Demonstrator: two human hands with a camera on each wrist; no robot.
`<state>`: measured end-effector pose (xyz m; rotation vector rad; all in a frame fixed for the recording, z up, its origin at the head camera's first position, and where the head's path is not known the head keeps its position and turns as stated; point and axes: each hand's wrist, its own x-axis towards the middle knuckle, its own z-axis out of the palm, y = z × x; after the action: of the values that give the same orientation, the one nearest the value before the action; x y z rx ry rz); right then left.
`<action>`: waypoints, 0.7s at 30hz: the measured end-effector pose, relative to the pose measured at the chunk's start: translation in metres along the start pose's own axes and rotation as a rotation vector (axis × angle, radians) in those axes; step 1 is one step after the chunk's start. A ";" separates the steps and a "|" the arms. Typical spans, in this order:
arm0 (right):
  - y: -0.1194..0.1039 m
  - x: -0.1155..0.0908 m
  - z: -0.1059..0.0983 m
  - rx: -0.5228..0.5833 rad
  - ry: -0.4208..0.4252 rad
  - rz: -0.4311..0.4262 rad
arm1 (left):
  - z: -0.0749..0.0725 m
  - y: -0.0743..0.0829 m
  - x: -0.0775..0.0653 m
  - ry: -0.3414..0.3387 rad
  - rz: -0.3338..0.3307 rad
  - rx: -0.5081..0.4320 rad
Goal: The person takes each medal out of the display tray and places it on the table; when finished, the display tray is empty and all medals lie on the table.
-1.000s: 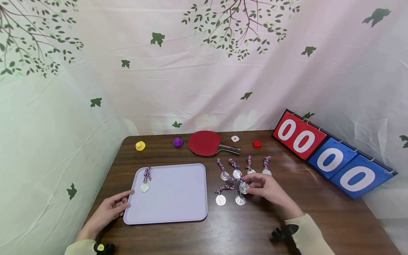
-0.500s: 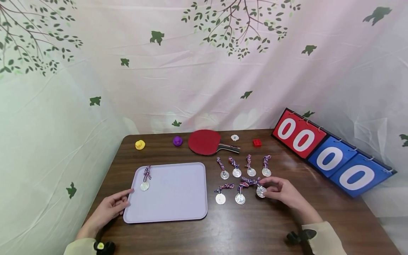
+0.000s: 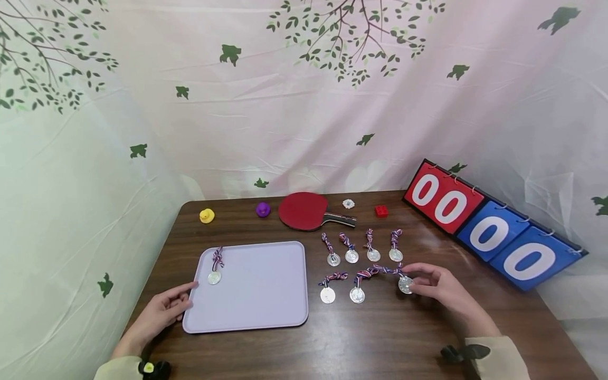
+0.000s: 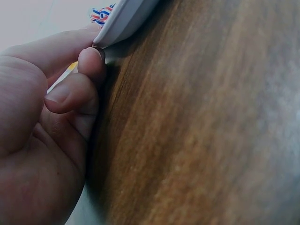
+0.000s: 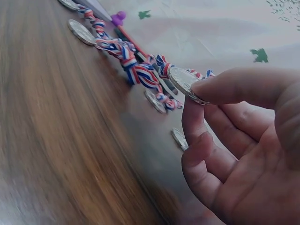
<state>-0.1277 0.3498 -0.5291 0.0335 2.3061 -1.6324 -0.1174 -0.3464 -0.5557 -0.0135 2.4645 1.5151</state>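
Note:
My right hand (image 3: 442,287) pinches a silver medal (image 3: 405,285) between thumb and finger, low over the table. Its red, white and blue ribbon (image 3: 387,271) trails left toward the ribbon of a medal (image 3: 357,295) in the front row. In the right wrist view, my thumb lies on the face of the held medal (image 5: 182,82). At the left, my left hand (image 3: 163,311) holds the side rim of a lilac tray (image 3: 256,295); the left wrist view shows fingertips at the tray's rim (image 4: 110,33). One medal (image 3: 214,277) lies at the tray's back left.
Another medal (image 3: 328,295) lies beside the tray, with a row of several medals (image 3: 352,256) behind. Along the back are a yellow duck (image 3: 206,216), a purple duck (image 3: 263,209), a red table tennis bat (image 3: 304,211), a white piece (image 3: 349,203), a red brick (image 3: 381,211) and a scoreboard (image 3: 489,232).
My right hand has drawn its medal rightward, out from among the other medals, and its ribbon has stretched out behind. My left hand has stayed at the tray.

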 end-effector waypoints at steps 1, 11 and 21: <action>0.000 -0.001 -0.002 0.003 0.001 0.009 | 0.000 0.000 0.000 0.001 -0.003 0.000; 0.006 -0.001 -0.003 -0.167 -0.062 -0.015 | -0.001 0.000 -0.002 0.001 -0.012 -0.003; -0.004 0.007 0.027 -0.450 0.067 -0.173 | 0.000 -0.001 -0.002 -0.002 -0.009 -0.014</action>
<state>-0.1284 0.3224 -0.5350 -0.2211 2.7387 -1.1591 -0.1156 -0.3466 -0.5562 -0.0265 2.4492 1.5280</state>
